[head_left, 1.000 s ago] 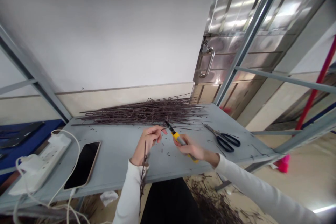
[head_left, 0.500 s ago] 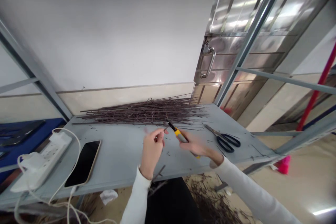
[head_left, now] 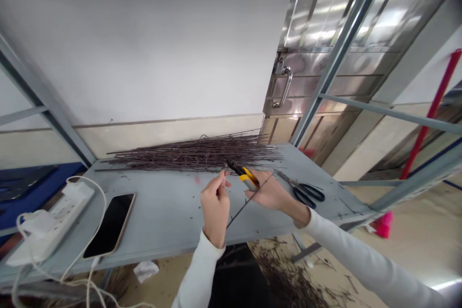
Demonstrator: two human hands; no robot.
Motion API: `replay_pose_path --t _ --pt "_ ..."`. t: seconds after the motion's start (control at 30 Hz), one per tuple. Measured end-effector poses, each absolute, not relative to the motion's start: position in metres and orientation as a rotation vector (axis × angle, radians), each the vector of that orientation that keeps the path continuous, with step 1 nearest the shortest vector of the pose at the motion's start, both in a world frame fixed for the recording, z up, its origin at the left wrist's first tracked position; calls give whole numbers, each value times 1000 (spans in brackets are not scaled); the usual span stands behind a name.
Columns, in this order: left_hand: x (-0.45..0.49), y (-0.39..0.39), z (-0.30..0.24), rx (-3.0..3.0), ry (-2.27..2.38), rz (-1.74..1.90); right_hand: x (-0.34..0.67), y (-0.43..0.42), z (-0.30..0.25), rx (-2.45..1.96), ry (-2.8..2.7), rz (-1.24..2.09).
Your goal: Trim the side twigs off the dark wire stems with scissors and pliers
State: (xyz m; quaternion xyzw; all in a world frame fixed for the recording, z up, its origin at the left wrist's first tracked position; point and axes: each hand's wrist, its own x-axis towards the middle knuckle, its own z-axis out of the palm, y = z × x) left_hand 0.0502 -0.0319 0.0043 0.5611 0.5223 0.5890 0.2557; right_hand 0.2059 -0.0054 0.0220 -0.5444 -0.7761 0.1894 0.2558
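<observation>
My right hand (head_left: 269, 190) is closed round yellow-and-grey handled pliers (head_left: 248, 179), their dark jaws pointing left. Just left of the jaws, my left hand (head_left: 215, 199) is closed in a pinch on a thin twig, of which only a bit shows at the fingertips. A longer dark twig (head_left: 240, 210) slants past my right hand, from near my left wrist up to the right; whether a hand holds it I cannot tell. Beyond both hands lies a long pile of dark twigs (head_left: 195, 153) on the grey shelf (head_left: 162, 211).
Black-handled scissors (head_left: 303, 192) lie right of my right hand. At the left are a phone (head_left: 110, 225) on its cable and a white power strip (head_left: 54, 224) with plugs. Cut twigs (head_left: 288, 274) litter the floor below. Metal posts (head_left: 339, 53) frame the shelf.
The pliers' handles have spread apart and the jaws have come closer to my left fingertips. My left hand has shifted slightly right. A long twig now slants in front of my right hand.
</observation>
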Motion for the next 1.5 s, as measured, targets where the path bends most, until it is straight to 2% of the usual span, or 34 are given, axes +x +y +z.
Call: replay_pose_path --t 0.2,0.37,0.5,0.63,0.73,0.8,0.87,0.93,1.03,1.17,1.3,1.5 --pt "38 -26 6 1510 1328 1483 208 -7 4 -1154 -1812 1347" --pt "38 -23 4 1486 1194 1356 206 -14 -17 -639 -1419 2015" --pt "41 -23 5 1488 1084 1309 200 -19 -33 -338 -1223 2192" --pt "40 -24 9 1505 1001 1208 197 -20 -45 -269 -1250 2211" --pt "37 -26 15 1517 970 1110 202 -20 -42 -278 -1287 2161" --pt "35 -29 20 1508 950 1053 209 -19 -33 -430 -1424 1970" --pt "34 -31 23 1483 926 1018 217 -16 -21 -722 -1683 1554" --pt "33 -32 25 1443 893 1001 224 -11 -10 -1005 -1934 1000" --pt "33 -31 25 1394 861 960 232 -2 0 -1205 -2094 313" --pt "36 -32 26 1404 814 897 238 10 7 -1262 -2145 -231" --pt "37 -32 26 1378 786 927 240 16 9 -1273 -2140 -270" --pt "31 -24 21 1324 860 1023 242 3 0 -1256 -1552 226"
